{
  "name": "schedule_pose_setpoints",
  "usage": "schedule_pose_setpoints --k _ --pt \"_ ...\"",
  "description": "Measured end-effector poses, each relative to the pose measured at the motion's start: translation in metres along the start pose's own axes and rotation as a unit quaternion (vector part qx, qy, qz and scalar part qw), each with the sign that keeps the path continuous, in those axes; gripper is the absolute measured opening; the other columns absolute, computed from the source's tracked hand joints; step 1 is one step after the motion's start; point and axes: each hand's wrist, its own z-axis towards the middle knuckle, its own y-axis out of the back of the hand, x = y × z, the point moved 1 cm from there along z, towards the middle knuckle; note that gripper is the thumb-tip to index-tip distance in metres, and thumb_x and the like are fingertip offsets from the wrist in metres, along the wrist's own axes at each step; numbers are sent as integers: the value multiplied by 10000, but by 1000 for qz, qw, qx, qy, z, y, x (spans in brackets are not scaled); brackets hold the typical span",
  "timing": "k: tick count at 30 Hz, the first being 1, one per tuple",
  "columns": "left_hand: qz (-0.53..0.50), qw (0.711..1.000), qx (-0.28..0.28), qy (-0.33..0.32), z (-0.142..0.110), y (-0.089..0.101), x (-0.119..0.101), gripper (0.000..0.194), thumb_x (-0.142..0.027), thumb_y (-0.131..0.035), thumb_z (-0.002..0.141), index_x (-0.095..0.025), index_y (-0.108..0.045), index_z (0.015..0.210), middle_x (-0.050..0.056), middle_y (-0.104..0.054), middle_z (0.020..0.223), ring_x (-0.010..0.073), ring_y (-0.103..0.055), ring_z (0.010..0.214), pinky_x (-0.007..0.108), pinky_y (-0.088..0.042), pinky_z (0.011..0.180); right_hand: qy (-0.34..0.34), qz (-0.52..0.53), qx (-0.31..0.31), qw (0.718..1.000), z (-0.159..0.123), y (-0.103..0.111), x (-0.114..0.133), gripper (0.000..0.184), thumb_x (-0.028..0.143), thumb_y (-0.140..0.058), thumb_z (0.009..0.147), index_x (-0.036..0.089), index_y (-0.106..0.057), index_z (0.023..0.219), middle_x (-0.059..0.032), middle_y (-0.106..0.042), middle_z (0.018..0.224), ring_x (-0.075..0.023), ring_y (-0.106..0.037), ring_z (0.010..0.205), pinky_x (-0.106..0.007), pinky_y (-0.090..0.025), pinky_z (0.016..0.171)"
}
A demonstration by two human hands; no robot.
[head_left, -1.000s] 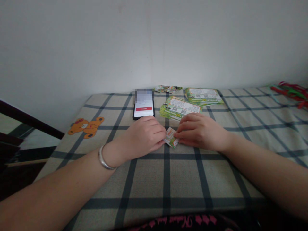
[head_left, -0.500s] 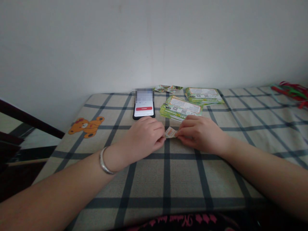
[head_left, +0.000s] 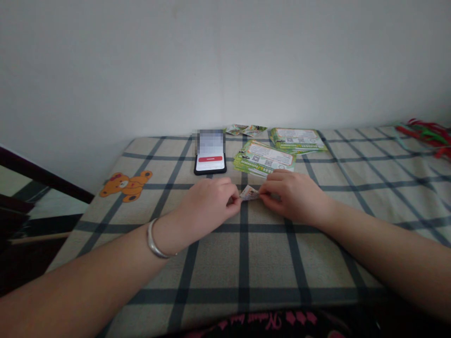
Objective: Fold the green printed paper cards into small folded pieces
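Between my two hands, just above the checked cloth, is a small folded paper (head_left: 249,193) with print on it. My left hand (head_left: 215,199) pinches its left corner between thumb and fingers, and a silver bangle sits on that wrist. The right end of the paper is pinched by my right hand (head_left: 291,195). Directly behind the hands lies a spread stack of green and white printed leaflets (head_left: 264,158). A phone (head_left: 210,165) with a lit screen and a red button lies beyond my left hand.
A second leaflet stack (head_left: 298,139) lies at the back right. Two folded paper pieces (head_left: 245,130) rest against the wall. At the left is a brown bear cutout (head_left: 127,185). Red and green stringy items (head_left: 428,136) lie at the far right. The checked tablecloth (head_left: 218,272) covers the table.
The small paper has turned slightly between my fingers and shows a different printed part. My left hand has shifted a little, its fingers more curled. My right hand stays nearly in place.
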Motion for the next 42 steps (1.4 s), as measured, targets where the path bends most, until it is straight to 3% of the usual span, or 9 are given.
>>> schedule_pose_setpoints --k 4,9,13,18,23,28,32,38,42 --pt "-75 996 9 48 2 -5 6 184 -284 -586 838 -160 -651 718 17 -639 687 123 -563 583 241 -366 513 -20 43 0 999 0 -1 -3 172 236 -534 882 195 -691 824 -42 -634 775 -184 -579 784 -294 -408 679" --pt "-82 994 13 77 3 -6 6 306 -396 -555 884 -164 -659 713 24 -648 665 123 -559 561 238 -335 488 -37 88 -6 995 1 -5 -7 155 241 -560 866 200 -706 834 -41 -656 784 -186 -589 799 -305 -436 716" --pt "-72 995 8 73 3 -8 7 309 -393 -555 891 -170 -661 705 21 -637 639 126 -546 544 247 -300 476 -64 124 -15 990 3 -9 -11 162 232 -596 829 211 -716 937 -21 -689 784 -168 -606 749 -293 -445 689" --pt "-85 992 36 84 6 -9 8 296 -390 -564 890 -168 -661 720 25 -635 702 146 -557 631 266 -352 542 -101 165 3 981 5 -11 -12 146 241 -604 818 213 -722 900 -4 -693 736 -132 -596 647 -260 -420 601" --pt "-80 996 -1 40 7 -11 8 213 -293 -624 858 -159 -642 694 33 -585 752 180 -539 779 302 -407 675 -125 202 12 971 4 -11 -12 168 248 -605 816 229 -694 957 34 -635 654 -106 -554 568 -233 -381 527" --pt "-93 995 -18 41 6 -16 13 176 -312 -645 849 -169 -638 747 36 -577 834 199 -538 854 339 -433 765 -79 132 -23 988 1 -9 -10 137 242 -611 823 229 -679 941 13 -643 720 -140 -573 695 -259 -411 638" --pt "-101 994 -27 42 7 -17 13 141 -279 -673 827 -161 -620 884 40 -603 898 203 -554 878 343 -452 770 -39 82 -10 996 1 -10 -10 131 264 -573 872 223 -696 888 -17 -675 815 -177 -598 820 -287 -425 721" --pt "-132 988 -47 -72 9 -18 12 105 -185 -612 880 -191 -657 975 31 -656 1054 188 -576 1007 358 -455 901 -8 22 -16 1000 1 -8 -5 141 251 -555 887 201 -686 896 -37 -665 824 -200 -592 826 -306 -425 709" --pt "-112 986 -43 -115 8 -14 12 130 -168 -577 902 -184 -681 978 27 -689 1066 185 -587 1001 355 -468 900 55 25 -39 997 0 -7 -5 161 193 -542 888 205 -697 928 -43 -675 900 -204 -581 871 -315 -437 755"
